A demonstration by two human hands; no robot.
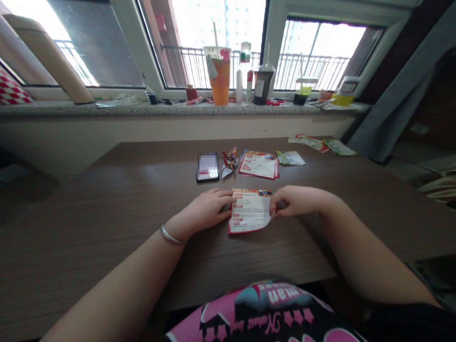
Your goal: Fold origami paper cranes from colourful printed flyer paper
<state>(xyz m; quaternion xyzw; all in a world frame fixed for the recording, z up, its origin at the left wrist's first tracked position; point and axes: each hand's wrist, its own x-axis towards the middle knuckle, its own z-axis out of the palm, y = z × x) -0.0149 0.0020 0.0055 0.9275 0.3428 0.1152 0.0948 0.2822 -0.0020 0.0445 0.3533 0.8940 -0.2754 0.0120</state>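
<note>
A printed leaflet, white with red borders and a colourful top strip, lies on the brown table in front of me. My left hand rests flat with its fingers stretched out, their tips on the leaflet's left edge. On the other side, my right hand pinches the leaflet's right edge, and the lower right corner curls up there. Just beyond is a stack of similar leaflets. A folded paper piece with pointed parts stands to the left of that stack.
A phone lies left of the folded paper. Green-edged papers sit right of the stack, and more leaflets lie at the back right. Cups, including an orange drink, and bottles crowd the windowsill.
</note>
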